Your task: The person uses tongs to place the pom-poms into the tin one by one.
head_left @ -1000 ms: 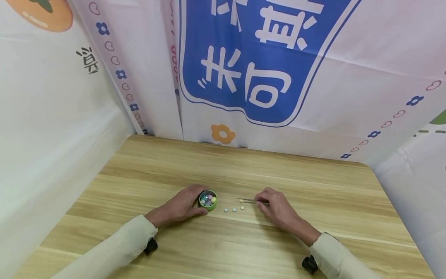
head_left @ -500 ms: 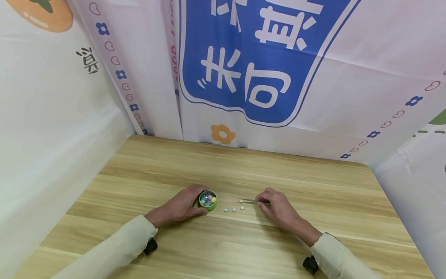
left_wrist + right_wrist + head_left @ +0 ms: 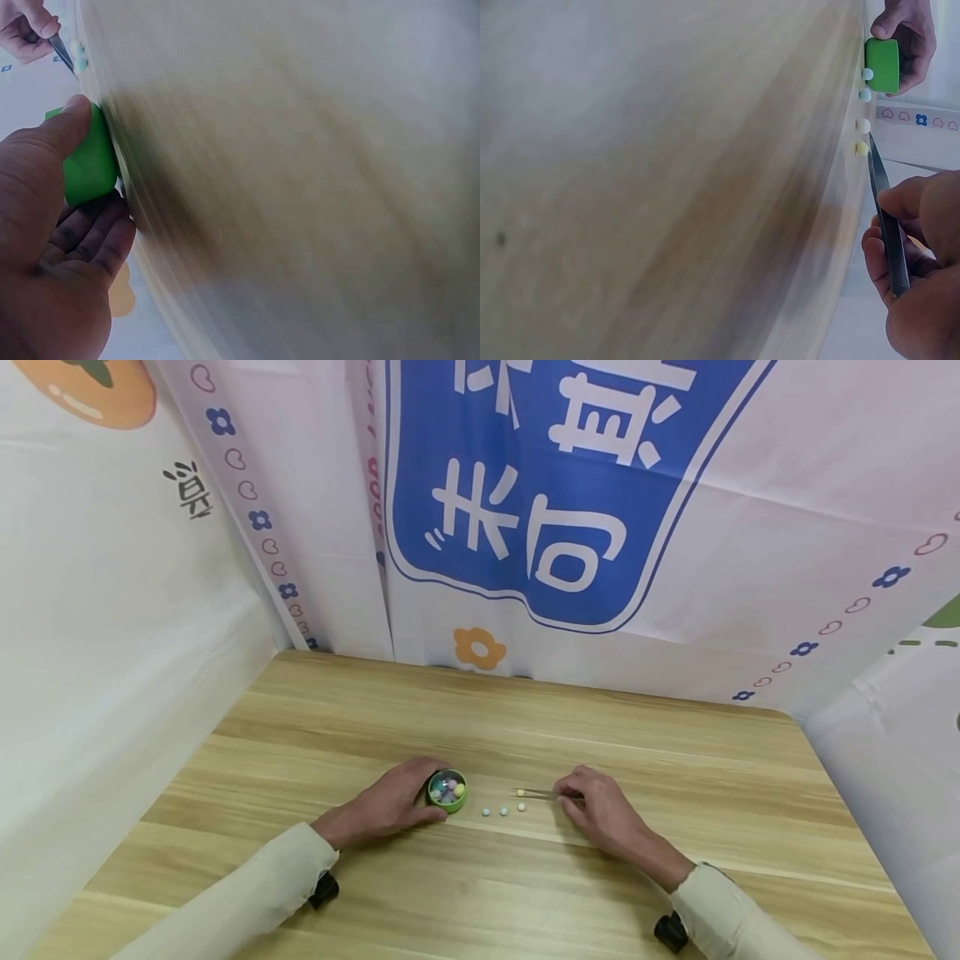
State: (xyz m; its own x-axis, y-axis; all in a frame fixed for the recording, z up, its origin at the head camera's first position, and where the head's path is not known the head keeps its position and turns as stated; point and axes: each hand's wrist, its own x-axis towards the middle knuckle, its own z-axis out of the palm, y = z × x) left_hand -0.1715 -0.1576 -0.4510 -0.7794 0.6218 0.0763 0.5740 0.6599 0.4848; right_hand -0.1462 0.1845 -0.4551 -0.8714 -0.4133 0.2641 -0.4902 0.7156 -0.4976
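Observation:
My left hand holds a small round green container between thumb and fingers; colourful beads show inside it. In the left wrist view the green container sits on the tabletop. My right hand pinches a pair of metal tweezers, which point left. Their tips lie around or right beside a yellow bead; whether they grip it I cannot tell. Just in front lies a white bead, with two pale blue beads, one beside it and another nearer the container.
The wood-grain table extends around both hands. White printed cloth hangs behind it and at both sides. A dark wrist camera sits under the left cuff, and another wrist camera under the right.
The right hand has shifted slightly to the right with the tweezers, and the tweezer arms have drawn closer together at the yellow bead. The left hand and container stay put.

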